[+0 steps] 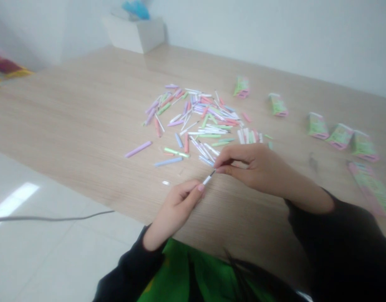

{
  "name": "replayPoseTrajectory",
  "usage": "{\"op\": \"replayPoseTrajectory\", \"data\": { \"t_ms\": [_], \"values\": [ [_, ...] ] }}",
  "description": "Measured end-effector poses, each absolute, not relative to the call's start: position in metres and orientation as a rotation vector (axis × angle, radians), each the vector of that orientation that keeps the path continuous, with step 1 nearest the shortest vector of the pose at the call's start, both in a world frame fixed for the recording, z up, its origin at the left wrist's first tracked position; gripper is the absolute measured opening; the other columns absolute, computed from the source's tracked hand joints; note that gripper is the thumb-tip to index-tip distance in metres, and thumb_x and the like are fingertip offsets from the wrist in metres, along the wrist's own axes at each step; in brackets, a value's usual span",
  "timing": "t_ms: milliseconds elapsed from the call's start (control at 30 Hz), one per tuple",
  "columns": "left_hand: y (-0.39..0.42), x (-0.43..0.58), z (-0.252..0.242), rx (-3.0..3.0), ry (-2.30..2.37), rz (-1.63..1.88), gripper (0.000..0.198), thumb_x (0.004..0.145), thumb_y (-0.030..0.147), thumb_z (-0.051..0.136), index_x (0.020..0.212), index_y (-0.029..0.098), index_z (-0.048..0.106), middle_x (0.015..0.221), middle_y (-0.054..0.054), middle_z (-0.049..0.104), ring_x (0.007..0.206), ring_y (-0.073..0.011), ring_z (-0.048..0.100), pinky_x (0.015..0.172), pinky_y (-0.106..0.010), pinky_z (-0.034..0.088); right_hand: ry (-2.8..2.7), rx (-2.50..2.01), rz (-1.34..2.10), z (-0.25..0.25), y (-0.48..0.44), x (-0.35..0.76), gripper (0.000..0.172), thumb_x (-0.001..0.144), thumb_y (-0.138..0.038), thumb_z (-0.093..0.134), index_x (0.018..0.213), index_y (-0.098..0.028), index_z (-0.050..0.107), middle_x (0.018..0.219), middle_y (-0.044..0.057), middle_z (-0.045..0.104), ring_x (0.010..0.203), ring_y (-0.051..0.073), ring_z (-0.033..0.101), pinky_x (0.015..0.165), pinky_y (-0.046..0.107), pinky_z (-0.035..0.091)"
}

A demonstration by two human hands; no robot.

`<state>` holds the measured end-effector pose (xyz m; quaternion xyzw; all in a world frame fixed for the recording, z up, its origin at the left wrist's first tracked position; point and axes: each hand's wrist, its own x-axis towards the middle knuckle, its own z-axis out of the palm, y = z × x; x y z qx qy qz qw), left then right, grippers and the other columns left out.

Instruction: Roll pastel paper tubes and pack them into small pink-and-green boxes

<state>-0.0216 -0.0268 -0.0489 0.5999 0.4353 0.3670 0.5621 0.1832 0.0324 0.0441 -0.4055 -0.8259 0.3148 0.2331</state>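
My left hand [183,199] is closed around a thin white pen refill [207,179] with a dark tip, which points up and to the right. At that tip, the thumb and forefinger of my right hand [243,165] are pinched together; anything small between them is hidden. Just beyond my hands lies a loose pile of pastel pen barrels and caps [170,160] in purple, green, pink and blue, mixed with white refills [208,131]. A tiny clear piece [165,183] rests on the table left of my left hand.
Several green-and-pink packets [318,126] stand along the right side of the wooden table [86,109]. A flat pink-green package [371,188] lies at the right edge. A white box [139,35] with blue material sits at the back. A cable [54,219] runs at floor left.
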Motion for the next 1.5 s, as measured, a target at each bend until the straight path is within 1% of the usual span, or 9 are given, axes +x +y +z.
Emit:
{"op": "replayPoseTrajectory", "data": {
  "t_ms": [400, 667, 767, 900, 1067, 1267, 1367, 1433, 1500],
  "values": [
    [-0.029, -0.023, -0.048, 1.410, 1.008, 0.863, 0.047, 0.102, 0.044, 0.048, 0.064, 0.019, 0.044, 0.059, 0.005, 0.039, 0.057, -0.0112, 0.035, 0.057, -0.028, 0.029, -2.196, -1.146, 0.778, 0.046, 0.024, 0.187, 0.008, 0.088, -0.024, 0.069, 0.083, -0.024, 0.074, 0.081, -0.001, 0.076, 0.075, 0.018, 0.070, 0.073, 0.030, 0.055],
    [-0.029, -0.020, -0.044, 1.416, 0.986, 0.890, 0.043, 0.102, 0.042, 0.050, 0.065, 0.020, 0.044, 0.059, 0.005, 0.037, 0.057, -0.0114, 0.034, 0.058, -0.027, 0.030, -2.033, -1.138, 1.042, 0.033, 0.014, 0.179, 0.003, 0.085, -0.022, 0.073, 0.082, -0.021, 0.073, 0.078, -0.001, 0.075, 0.073, 0.015, 0.068, 0.069, 0.027, 0.053],
    [-0.029, -0.016, -0.043, 1.428, 0.955, 0.906, 0.041, 0.102, 0.041, 0.050, 0.067, 0.019, 0.048, 0.060, 0.005, 0.038, 0.058, -0.0112, 0.034, 0.058, -0.027, 0.030, -1.823, -1.149, 1.258, 0.026, 0.010, 0.182, 0.015, 0.083, -0.033, 0.079, 0.086, -0.019, 0.074, 0.075, 0.000, 0.073, 0.068, 0.014, 0.066, 0.061, 0.025, 0.051],
    [-0.030, -0.008, -0.045, 1.380, 0.893, 0.882, 0.036, 0.102, 0.043, 0.050, 0.078, 0.018, 0.057, 0.061, 0.006, 0.038, 0.057, -0.0108, 0.034, 0.057, -0.026, 0.029, -1.807, -1.111, 1.324, 0.015, 0.006, 0.187, 0.027, 0.086, -0.044, 0.077, 0.081, -0.018, 0.074, 0.068, 0.000, 0.069, 0.065, 0.014, 0.064, 0.061, 0.026, 0.051],
    [-0.030, -0.001, -0.051, 1.188, 0.720, 0.790, 0.031, 0.099, 0.046, 0.054, 0.100, 0.017, 0.066, 0.066, 0.005, 0.040, 0.059, -0.0107, 0.037, 0.055, -0.025, 0.028, -1.707, -1.142, 1.024, 0.017, -0.002, 0.205, 0.024, 0.090, -0.043, 0.074, 0.080, -0.022, 0.073, 0.070, 0.000, 0.069, 0.067, 0.014, 0.063, 0.064, 0.027, 0.052],
    [-0.026, -0.005, -0.054, 1.373, 0.871, 0.741, 0.027, 0.099, 0.038, 0.054, 0.105, 0.017, 0.069, 0.077, 0.001, 0.057, 0.070, -0.0139, 0.050, 0.067, -0.027, 0.041, -1.487, -1.229, 0.798, 0.030, -0.001, 0.259, 0.023, 0.091, -0.043, 0.072, 0.078, -0.023, 0.073, 0.079, 0.002, 0.075, 0.067, 0.015, 0.064, 0.064, 0.030, 0.052],
    [-0.019, -0.011, -0.046, 1.670, 0.997, 0.643, 0.030, 0.102, 0.037, 0.050, 0.113, 0.018, 0.069, 0.104, -0.007, 0.072, 0.095, -0.0209, 0.064, 0.089, -0.034, 0.048, -1.725, -1.425, 0.857, 0.011, 0.001, 0.282, 0.030, 0.091, -0.046, 0.068, 0.072, -0.022, 0.069, 0.067, 0.002, 0.071, 0.059, 0.016, 0.064, 0.058, 0.030, 0.050],
    [-0.013, -0.013, -0.038, 1.900, 1.014, 0.517, 0.032, 0.105, 0.036, 0.045, 0.122, 0.019, 0.066, 0.125, -0.010, 0.072, 0.113, -0.0247, 0.065, 0.102, -0.038, 0.047, -1.967, -1.580, 0.813, -0.011, 0.001, 0.291, 0.028, 0.091, -0.042, 0.062, 0.074, -0.021, 0.069, 0.064, 0.002, 0.069, 0.057, 0.017, 0.063, 0.055, 0.030, 0.047],
    [-0.008, -0.012, -0.029, 2.086, 1.033, 0.352, 0.035, 0.107, 0.035, 0.039, 0.129, 0.018, 0.060, 0.128, -0.013, 0.071, 0.115, -0.0271, 0.066, 0.103, -0.042, 0.047, -2.147, -1.681, 0.667, -0.034, 0.000, 0.293, 0.022, 0.092, -0.034, 0.057, 0.077, -0.021, 0.068, 0.068, 0.003, 0.070, 0.060, 0.019, 0.064, 0.057, 0.031, 0.046]
  ]
}}
